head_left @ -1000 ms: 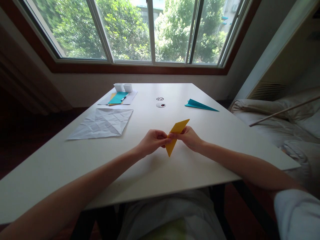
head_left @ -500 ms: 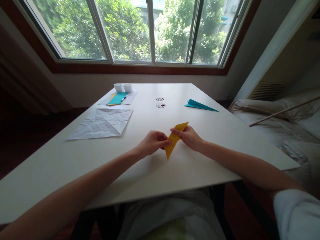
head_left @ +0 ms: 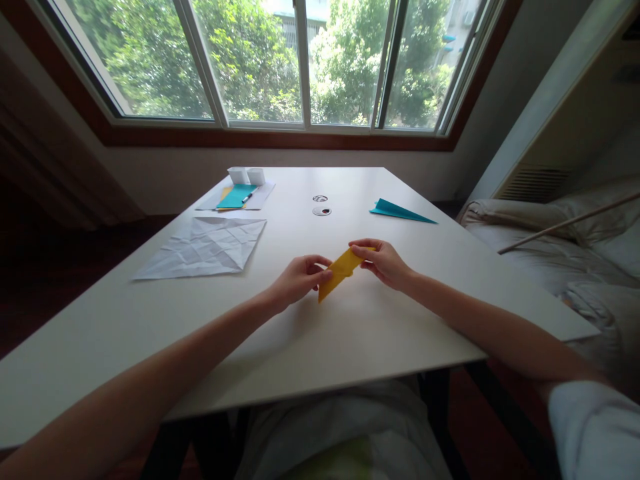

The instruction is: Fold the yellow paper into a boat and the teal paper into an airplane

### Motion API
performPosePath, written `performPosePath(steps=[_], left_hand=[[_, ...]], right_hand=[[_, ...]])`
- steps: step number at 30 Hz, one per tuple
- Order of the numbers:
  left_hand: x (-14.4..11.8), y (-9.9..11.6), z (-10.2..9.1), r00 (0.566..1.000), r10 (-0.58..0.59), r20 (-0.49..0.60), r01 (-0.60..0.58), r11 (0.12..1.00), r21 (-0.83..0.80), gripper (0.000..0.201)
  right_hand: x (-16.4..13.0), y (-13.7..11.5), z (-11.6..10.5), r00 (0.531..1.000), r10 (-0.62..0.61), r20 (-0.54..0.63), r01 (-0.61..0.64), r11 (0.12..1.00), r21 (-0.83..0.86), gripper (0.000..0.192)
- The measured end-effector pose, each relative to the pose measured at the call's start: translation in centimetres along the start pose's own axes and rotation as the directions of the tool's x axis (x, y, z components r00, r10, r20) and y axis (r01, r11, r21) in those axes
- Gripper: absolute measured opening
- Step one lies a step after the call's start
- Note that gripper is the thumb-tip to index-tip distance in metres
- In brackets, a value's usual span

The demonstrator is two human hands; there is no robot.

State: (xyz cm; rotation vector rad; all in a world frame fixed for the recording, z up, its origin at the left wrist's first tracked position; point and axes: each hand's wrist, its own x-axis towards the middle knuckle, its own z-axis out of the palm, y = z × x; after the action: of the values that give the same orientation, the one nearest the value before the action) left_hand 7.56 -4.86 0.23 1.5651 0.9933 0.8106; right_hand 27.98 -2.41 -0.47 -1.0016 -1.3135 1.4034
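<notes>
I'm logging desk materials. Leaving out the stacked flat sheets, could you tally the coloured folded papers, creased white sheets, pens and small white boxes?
Coloured folded papers: 2 (yellow folded paper, teal folded paper)
Creased white sheet: 1
Pen: 1
Small white boxes: 2
Total: 6
</notes>
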Motion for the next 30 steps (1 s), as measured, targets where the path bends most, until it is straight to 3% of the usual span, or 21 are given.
performPosePath(steps=[4, 8, 11, 13, 16, 19, 21, 23, 30], left_hand=[[0.2, -0.1, -0.7, 0.987, 0.130, -0.093, -0.121, 0.988, 0.096, 0.036], [0.1, 0.0, -0.7, 0.946, 0.310, -0.093, -0.257, 0.894, 0.367, 0.035], [-0.1, 0.0, -0.7, 0.937, 0.336, -0.095, -0.249, 0.833, 0.493, 0.024], [-0.1, 0.1, -0.8, 0.944, 0.306, -0.125, -0.202, 0.832, 0.517, 0.023], [0.0, 0.1, -1.1, 0.952, 0.252, -0.174, -0.129, 0.845, 0.518, 0.024], [0.2, 0.2, -1.3, 0.958, 0.219, -0.183, -0.096, 0.851, 0.516, 0.022], [0.2, 0.2, -1.4, 0.963, 0.204, -0.176, -0.081, 0.844, 0.531, 0.021], [0.1, 0.2, -1.4, 0.966, 0.196, -0.168, -0.073, 0.833, 0.548, 0.019], [0.1, 0.0, -1.2, 0.967, 0.178, -0.183, -0.031, 0.794, 0.607, 0.013]], right_hand=[[0.7, -0.1, -1.4, 0.995, -0.071, -0.066, 0.060, 0.987, -0.148, 0.030], [0.8, 0.2, -1.5, 0.996, -0.016, -0.086, 0.005, 0.992, -0.128, 0.028], [0.6, 0.0, -1.3, 1.000, 0.022, -0.009, -0.024, 0.982, -0.189, 0.031], [0.4, -0.4, -1.2, 0.998, -0.025, 0.059, 0.043, 0.942, -0.333, 0.035], [0.0, -1.4, -1.2, 0.955, -0.262, 0.137, 0.290, 0.738, -0.609, 0.039], [-0.5, -2.3, -0.8, 0.853, -0.440, 0.281, 0.483, 0.460, -0.746, 0.041], [-0.5, -2.7, -0.3, 0.801, -0.437, 0.410, 0.565, 0.324, -0.759, 0.037], [-0.4, -2.9, 0.2, 0.770, -0.377, 0.515, 0.619, 0.246, -0.745, 0.030], [0.7, -3.6, 2.0, 0.740, -0.142, 0.657, 0.672, 0.126, -0.730, 0.016]])
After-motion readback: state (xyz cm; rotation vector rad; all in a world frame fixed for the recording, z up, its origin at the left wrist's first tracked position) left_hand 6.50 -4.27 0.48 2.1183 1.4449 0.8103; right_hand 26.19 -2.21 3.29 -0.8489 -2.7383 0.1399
